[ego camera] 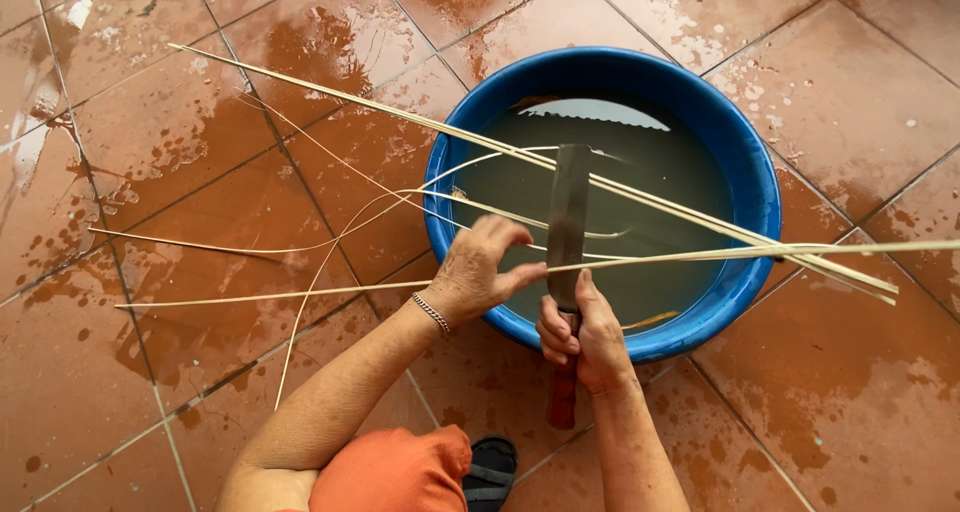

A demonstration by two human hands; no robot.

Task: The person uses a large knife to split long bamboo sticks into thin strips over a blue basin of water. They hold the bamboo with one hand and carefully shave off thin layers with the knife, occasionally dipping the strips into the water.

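Right hand grips a big knife upright over a blue basin while left hand pinches a thin cane strip against the blade just beside it, as if steadying it for splitting

Glossy blue plastic basin, dull grey metal blade, pale matt bamboo strips, wet glazed tiles

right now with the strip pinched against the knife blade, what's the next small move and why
Probably draw the thin strip leftward across the blade with the left hand. Its fingers pinch the strip right at the edge, while the right hand grips the red handle, blade upright over the blue basin.
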